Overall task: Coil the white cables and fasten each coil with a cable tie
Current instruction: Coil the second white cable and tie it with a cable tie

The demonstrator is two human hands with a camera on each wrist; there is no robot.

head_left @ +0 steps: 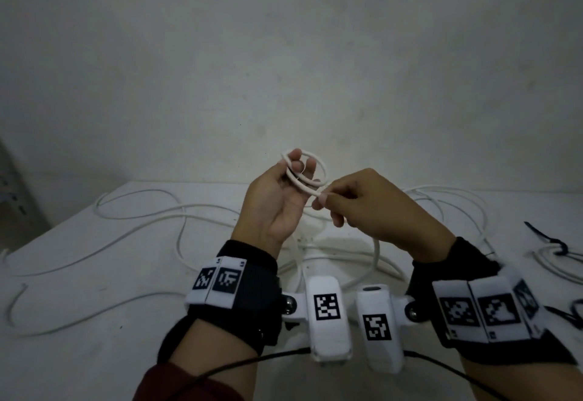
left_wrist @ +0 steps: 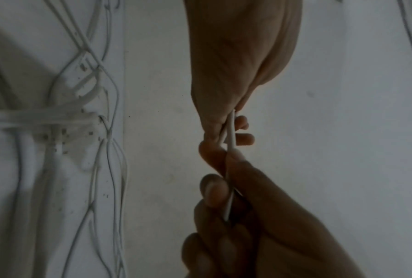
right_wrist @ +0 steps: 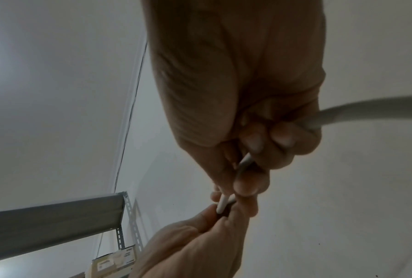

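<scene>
White bench (head_left: pixel 94 274) carries loose white cables (head_left: pixel 176 211) sprawled from its far edge toward the near one, leaving little bare room. Above them, the left hand (head_left: pixel 277 202) curls its fingers through a small coil (head_left: pixel 304 172), likely to keep the loops stacked. The right hand (head_left: pixel 372 208) pinches the cable's free end, seemingly feeding another turn. Black cable ties (head_left: pixel 549 241) wait near the bench's right edge.

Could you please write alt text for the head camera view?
Above a white table, the left hand holds a small coil of white cable while the right hand pinches its strand. Loose white cables sprawl over the table, and a black cable tie lies at right.
</scene>
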